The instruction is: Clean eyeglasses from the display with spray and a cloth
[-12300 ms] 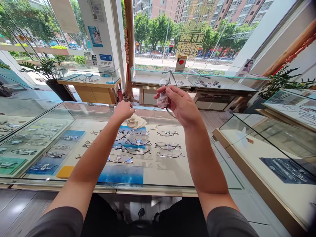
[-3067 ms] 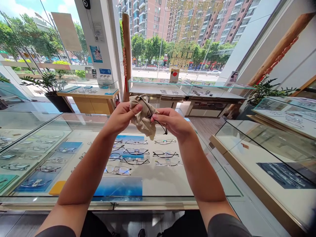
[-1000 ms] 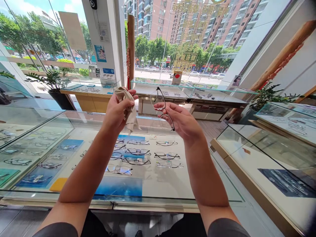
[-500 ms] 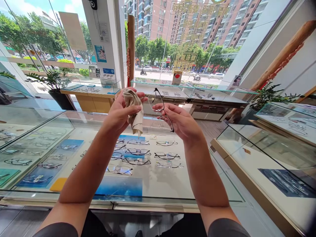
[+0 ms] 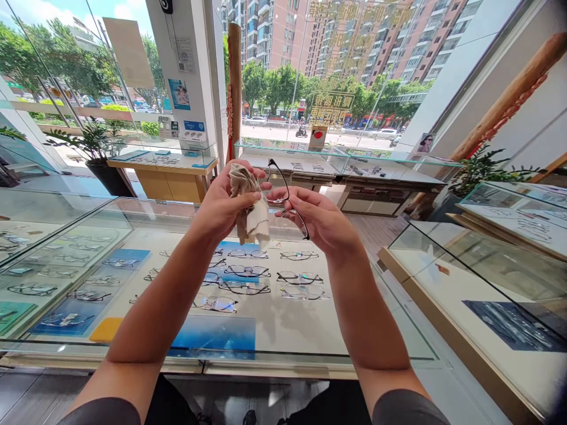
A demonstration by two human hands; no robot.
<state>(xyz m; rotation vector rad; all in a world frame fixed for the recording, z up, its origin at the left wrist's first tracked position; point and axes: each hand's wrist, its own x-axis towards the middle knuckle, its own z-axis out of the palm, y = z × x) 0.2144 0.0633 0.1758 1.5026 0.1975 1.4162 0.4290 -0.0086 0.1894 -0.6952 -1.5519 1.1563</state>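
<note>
Holding crumpled, zigzag-edged cloth (image 5: 254,221), thin-rimmed glasses (image 5: 285,182)

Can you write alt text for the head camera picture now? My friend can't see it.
A person's left hand holds a crumpled beige cloth close to dark-framed eyeglasses held in the right hand. Below them, rows of other glasses lie in a glass display case; trees and tall buildings show outside.
</note>
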